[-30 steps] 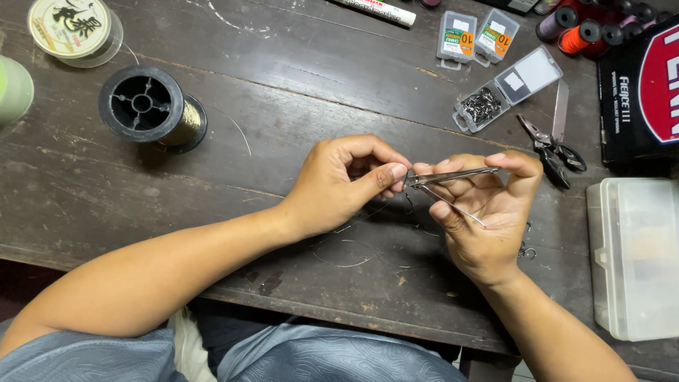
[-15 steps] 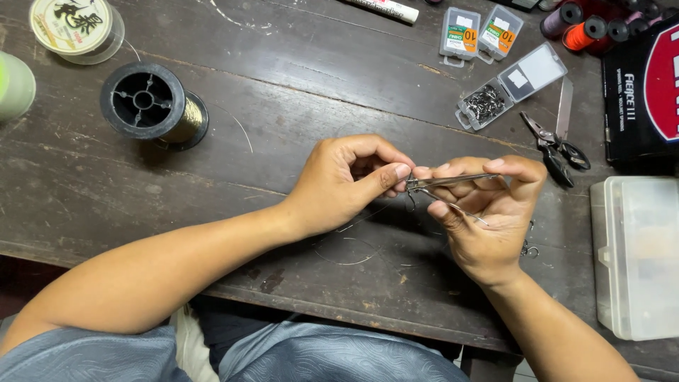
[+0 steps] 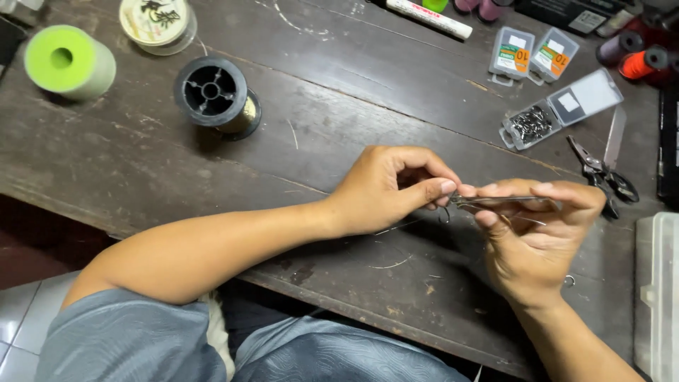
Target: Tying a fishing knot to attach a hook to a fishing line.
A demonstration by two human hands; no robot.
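My left hand [image 3: 385, 187] pinches a small fish hook [image 3: 444, 216] and thin line between thumb and forefinger, just above the dark wooden table [image 3: 141, 163]. My right hand [image 3: 530, 237] grips a slim metal tool [image 3: 495, 201] held level, its tip meeting the hook at my left fingertips. The two hands touch at the fingertips. A thin line trails from the hook back under my left hand.
A black line spool [image 3: 212, 92], a green spool [image 3: 67, 64] and a clear round spool [image 3: 155, 21] stand at the back left. An open clear box of hooks [image 3: 559, 110], two small hook packs [image 3: 530, 53], pliers [image 3: 601, 173], thread spools [image 3: 633, 56] and a clear plastic case [image 3: 654, 290] lie at the right.
The view has shifted slightly. Both hands stay together at the hook with only small finger movements.
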